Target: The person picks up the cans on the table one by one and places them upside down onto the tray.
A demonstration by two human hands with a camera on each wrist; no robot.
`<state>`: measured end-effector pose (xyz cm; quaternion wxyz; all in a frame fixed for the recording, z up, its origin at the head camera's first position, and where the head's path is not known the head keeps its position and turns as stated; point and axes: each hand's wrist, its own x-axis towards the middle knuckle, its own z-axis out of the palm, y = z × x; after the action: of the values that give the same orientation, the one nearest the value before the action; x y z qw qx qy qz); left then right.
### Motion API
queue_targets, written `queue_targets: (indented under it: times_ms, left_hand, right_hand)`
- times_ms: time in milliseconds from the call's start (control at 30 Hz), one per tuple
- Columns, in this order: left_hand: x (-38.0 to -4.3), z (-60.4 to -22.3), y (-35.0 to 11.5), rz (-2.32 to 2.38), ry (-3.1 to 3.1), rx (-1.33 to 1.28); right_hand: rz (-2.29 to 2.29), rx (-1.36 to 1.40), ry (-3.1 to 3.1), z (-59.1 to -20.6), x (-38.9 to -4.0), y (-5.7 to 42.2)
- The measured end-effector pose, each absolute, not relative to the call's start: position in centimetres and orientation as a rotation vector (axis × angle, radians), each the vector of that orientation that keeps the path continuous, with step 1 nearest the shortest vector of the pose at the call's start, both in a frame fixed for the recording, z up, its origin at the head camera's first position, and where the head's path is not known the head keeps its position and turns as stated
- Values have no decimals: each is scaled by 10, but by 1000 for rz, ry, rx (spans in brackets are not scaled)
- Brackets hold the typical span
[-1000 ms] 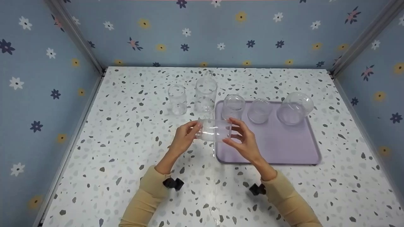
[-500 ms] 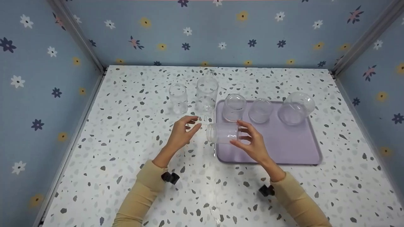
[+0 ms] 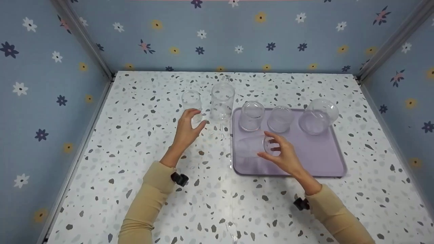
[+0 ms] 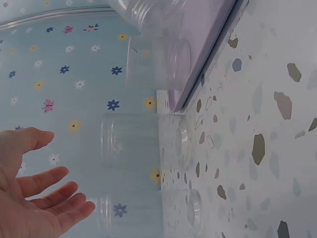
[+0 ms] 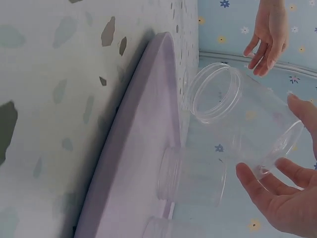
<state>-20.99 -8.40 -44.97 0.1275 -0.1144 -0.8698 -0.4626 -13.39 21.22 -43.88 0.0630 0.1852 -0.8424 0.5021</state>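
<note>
My right hand (image 3: pixel 284 155) grips a clear jar (image 5: pixel 257 124) by its base end, thumb and fingers spread around it. In the right wrist view its ridged mouth tips down toward the lilac tray (image 5: pixel 133 129); from the head view it overlaps the tray's left part. My left hand (image 3: pixel 185 130) holds nothing, its fingers apart and relaxed. From above, its fingertips overlap a slim clear jar (image 3: pixel 191 98) standing on the table; the left wrist view has a gap between the fingers (image 4: pixel 57 178) and the jars. Beside that slim jar stands a taller clear container (image 3: pixel 222 101).
Along the tray's back edge are two clear jars, one (image 3: pixel 252 115) at the left and a shorter one (image 3: pixel 280 119) beside it, mouths down. A rounder clear vessel (image 3: pixel 318 117) sits at the back right. Patterned panels (image 3: pixel 217 37) enclose the speckled table (image 3: pixel 142 135).
My left hand has let go of the jar and moved left and away, toward the slim jar. My right hand has carried its jar rightward over the tray, tilting it.
</note>
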Motion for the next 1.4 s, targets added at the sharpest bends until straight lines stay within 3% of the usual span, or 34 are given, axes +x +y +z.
queue_targets:
  times_ms: [267, 933, 1400]
  left_hand:
    - [-228, -449, -91, -1236, -2633, -329]
    - [-281, -445, -97, -771, -2959, -282]
    - [-299, -438, -96, -694, -3106, -209]
  right_hand:
    - [1355, 547, -2665, -458, -146, 245]
    - [941, 537, -2898, -432, -141, 294]
    - [811, 520, -2945, -421, -137, 311]
